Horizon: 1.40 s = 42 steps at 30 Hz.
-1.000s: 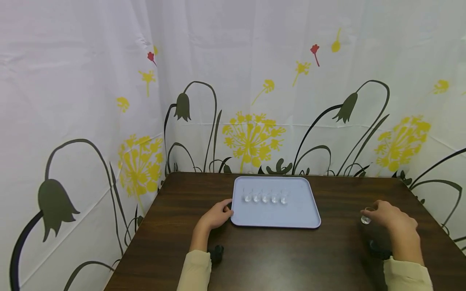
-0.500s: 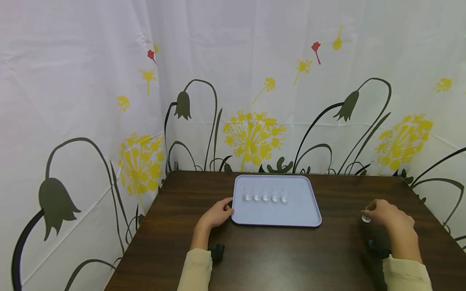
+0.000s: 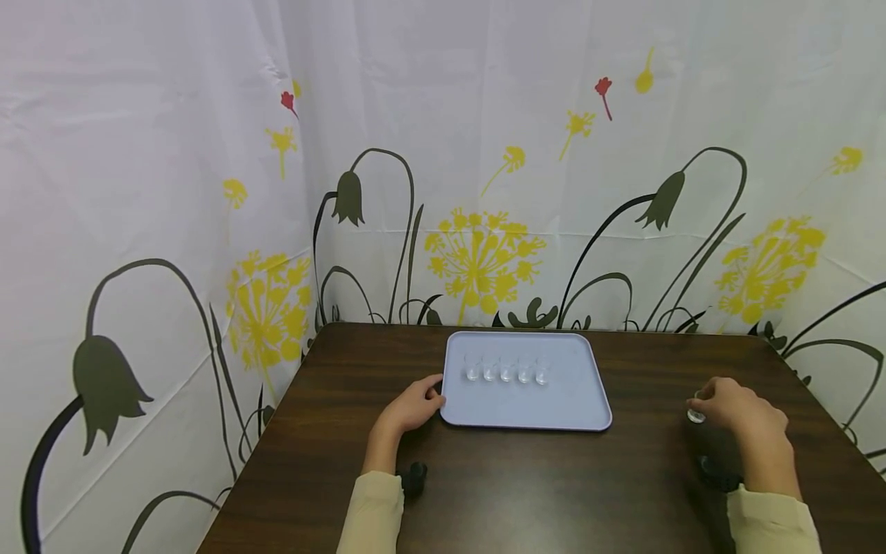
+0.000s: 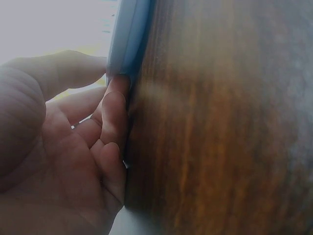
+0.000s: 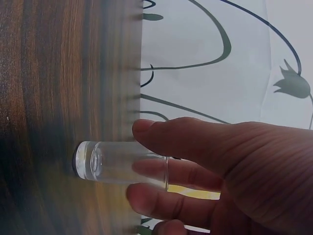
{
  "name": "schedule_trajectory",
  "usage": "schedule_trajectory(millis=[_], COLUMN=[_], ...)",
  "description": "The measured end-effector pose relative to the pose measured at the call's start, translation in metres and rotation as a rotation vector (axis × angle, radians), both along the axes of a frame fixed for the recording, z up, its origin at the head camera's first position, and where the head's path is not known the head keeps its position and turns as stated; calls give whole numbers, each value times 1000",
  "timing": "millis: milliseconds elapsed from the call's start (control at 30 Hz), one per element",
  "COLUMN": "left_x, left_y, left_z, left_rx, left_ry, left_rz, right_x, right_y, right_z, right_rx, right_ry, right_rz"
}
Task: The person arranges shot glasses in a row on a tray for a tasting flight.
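Observation:
A pale blue rectangular tray (image 3: 526,408) lies on the dark wooden table. On it stands a row of several small clear shot glasses (image 3: 507,374). My left hand (image 3: 413,405) pinches the tray's left edge; in the left wrist view the thumb lies over the rim (image 4: 128,44) and a finger reaches under it. To the right of the tray, my right hand (image 3: 744,413) holds another clear shot glass (image 5: 115,161) near its mouth, between thumb and fingers. That glass is upright, its thick base at the tabletop; whether it touches cannot be told.
Brown wood tabletop (image 3: 547,485) extends around the tray and toward me. Behind it and at both sides hangs a white curtain (image 3: 443,100) printed with flowers. Dark devices sit at both wrists, including a black one (image 3: 414,481) at the left.
The head view has shifted slightly, so the scene sits a little higher. Both hands keep their grips, and the tray and glasses stay in place on the table.

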<state>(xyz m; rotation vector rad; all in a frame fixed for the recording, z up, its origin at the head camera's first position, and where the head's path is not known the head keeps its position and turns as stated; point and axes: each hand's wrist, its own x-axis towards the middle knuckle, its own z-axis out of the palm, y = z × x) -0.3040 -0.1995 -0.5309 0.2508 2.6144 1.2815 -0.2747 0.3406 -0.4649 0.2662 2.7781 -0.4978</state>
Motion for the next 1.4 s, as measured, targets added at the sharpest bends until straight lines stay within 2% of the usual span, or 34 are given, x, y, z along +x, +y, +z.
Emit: schedule_trajectory(millis=[333,667,867,1167,1400], left_x=[1,0,3,4,4], left_y=[0,1,1,-1,0], left_z=[2,5,4,3,4], left_rx=[-20,-19,-16,-16,-18], left_ry=[11,7,7,11,16], left_rz=[-8,-12,-5,-3,-15], right_x=[-2,-6,-14,-24,-34], right_y=[-11,-25,-43,-72,-99], right_z=[4,-1,-6,-7,-14], right_rx=[36,55,47,50,54], right_ry=[109,249,374,460,544], right_rz=[1,23,51,67,120])
